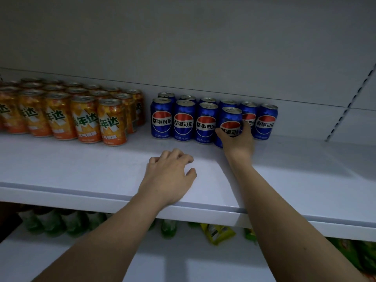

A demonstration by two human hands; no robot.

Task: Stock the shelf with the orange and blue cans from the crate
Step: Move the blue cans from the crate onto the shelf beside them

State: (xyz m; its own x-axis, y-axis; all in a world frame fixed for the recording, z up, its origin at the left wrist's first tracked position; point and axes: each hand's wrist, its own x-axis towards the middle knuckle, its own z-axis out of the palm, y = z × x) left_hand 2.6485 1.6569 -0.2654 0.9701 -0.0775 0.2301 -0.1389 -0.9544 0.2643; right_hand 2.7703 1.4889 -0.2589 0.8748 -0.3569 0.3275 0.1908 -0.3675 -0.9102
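One can in play: right hand [237, 143] wraps a blue can [231, 123] from the front, thumb on its left side, fingers round the right.
Grip state: clamped on the can, low on the body; label partly covered.
Can axis: upright, base at or just above the shelf [81, 169]; can't tell if it has touched down.
Slot: can sits in the front blue row [183, 121], fourth place from the left, a little forward of its neighbours. Third can touches or nearly touches on its left.
Behind grip: back blue row, tops only visible, against the rear wall.
Right of grip: two more blue cans [265, 121] just beside the fingers, set further back.
Key relation: the line of the front row lies straight back from the grip, along the forearm. Judgement: short push away from the body, keep axis vertical, then release. Fingers on the right side are tight against the next can, may snag on withdrawal.
Left hand [168, 171]: nearer the camera, resting on the shelf with fingers loosely curled, holding nothing. Right hand is the working one.
Far left of grip: orange block [77, 112], several rows deep, gap between it and the blue.
Crate: not in view.
Below: lower shelf with green bottles [50, 222], blurred.
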